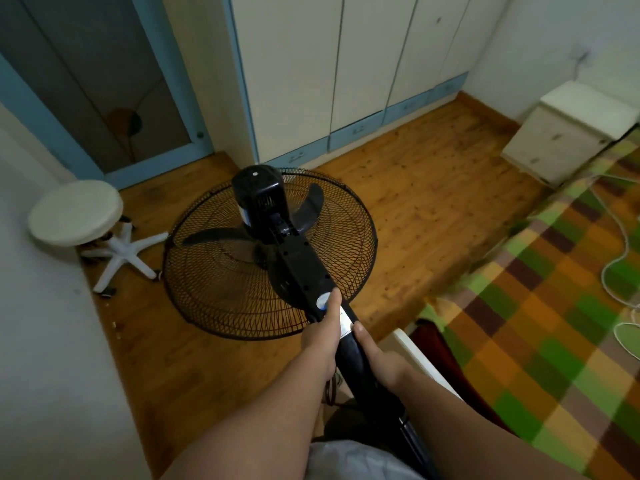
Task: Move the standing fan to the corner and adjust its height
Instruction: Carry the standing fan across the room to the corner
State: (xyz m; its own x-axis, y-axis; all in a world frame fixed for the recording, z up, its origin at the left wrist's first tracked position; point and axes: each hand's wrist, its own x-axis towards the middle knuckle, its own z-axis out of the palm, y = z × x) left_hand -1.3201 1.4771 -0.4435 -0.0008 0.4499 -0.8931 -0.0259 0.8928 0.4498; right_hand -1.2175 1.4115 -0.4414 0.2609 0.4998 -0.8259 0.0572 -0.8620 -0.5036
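A black standing fan [270,254] fills the middle of the view, its round wire cage facing away from me over the wooden floor. Its black neck and pole [360,362] run from the motor housing back toward my body. My left hand [322,337] grips the neck from the left, thumb on a round blue-white sticker. My right hand [377,362] wraps the pole from the right, just below. The fan's base is hidden under my arms.
A white round stool [78,211] on a star base stands at the left wall. White-and-blue wardrobe doors [346,74] line the far wall. A white bedside cabinet [568,133] sits at the right, beside a bed with a green-orange checked cover [540,323] carrying a white cable.
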